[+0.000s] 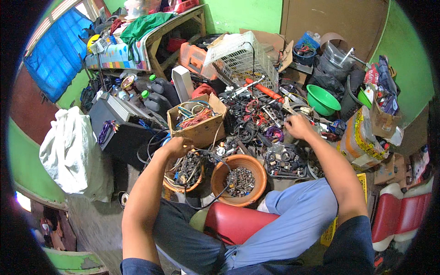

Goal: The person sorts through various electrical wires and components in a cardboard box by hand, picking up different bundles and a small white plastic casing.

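My left hand (176, 147) is closed on a black cable (228, 176), beside an open cardboard box (200, 132) of coiled wires. From there the cable loops over two clay-coloured bowls. The left bowl (182, 187) holds dark cables and small parts. Bolts and small metal pieces fill the bottom of the right bowl (260, 179). Farther right, my right hand (299, 127) reaches into a heap of cables, tools and metal parts (250, 117). Its fingers are bent together at the heap, and what they grip is too small to make out.
A tray of dark parts (286, 161) lies below my right hand. Around the heap are a green basin (323, 100), a white wire rack (252, 57), a taped carton (362, 137), a white sack (75, 153) and a dark metal case (126, 126). A red cushion (238, 222) lies between my legs.
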A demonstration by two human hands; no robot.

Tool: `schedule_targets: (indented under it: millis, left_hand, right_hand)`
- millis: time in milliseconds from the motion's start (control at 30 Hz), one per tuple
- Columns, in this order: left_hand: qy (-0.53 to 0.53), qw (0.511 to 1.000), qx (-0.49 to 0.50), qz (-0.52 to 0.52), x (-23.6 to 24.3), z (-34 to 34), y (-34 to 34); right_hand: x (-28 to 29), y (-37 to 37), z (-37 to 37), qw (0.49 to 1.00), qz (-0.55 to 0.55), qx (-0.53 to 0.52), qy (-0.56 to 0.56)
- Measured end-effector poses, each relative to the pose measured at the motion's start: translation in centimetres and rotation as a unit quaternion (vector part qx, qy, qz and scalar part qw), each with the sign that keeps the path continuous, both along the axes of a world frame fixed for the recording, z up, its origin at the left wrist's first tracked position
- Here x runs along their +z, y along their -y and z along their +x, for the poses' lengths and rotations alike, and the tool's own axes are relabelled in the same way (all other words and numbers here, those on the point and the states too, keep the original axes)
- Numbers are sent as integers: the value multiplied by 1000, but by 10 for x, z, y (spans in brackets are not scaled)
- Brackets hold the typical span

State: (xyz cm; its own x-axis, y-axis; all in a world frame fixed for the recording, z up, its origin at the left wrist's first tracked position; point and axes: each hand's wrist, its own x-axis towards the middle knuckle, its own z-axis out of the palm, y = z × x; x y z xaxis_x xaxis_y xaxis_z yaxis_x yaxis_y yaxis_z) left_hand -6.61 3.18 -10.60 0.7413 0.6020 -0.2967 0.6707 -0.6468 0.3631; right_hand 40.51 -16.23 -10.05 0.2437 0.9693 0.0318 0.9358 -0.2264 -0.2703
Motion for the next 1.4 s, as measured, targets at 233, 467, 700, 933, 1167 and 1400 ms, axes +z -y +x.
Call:
schedule_targets:
  millis: [233,467,700,933,1167,1400]
  left_hand:
    - [-37,999,-33,-9,-36,76,-13]
    - [-96,991,-63,65,-58,150,7]
    - [-130,981,-108,100,-90,136,4]
    - [-113,990,-76,45,-77,119,-7]
    - [89,992,-32,83,-35,109,-12]
    - [323,937,131,-22,87,89,22]
  right_hand:
    - [-31,-21,-7,984,-160,45,59]
    - [-130,-95,-40,980,-156,72,-99]
    - [-156,-148,-108,970,-236,-48,-23]
    - [-132,-159,-83,998,-25,63,-14]
    - [-42,-164,-107,969,168,95,-157]
    - [80,-113,-162,910,233,205,-277]
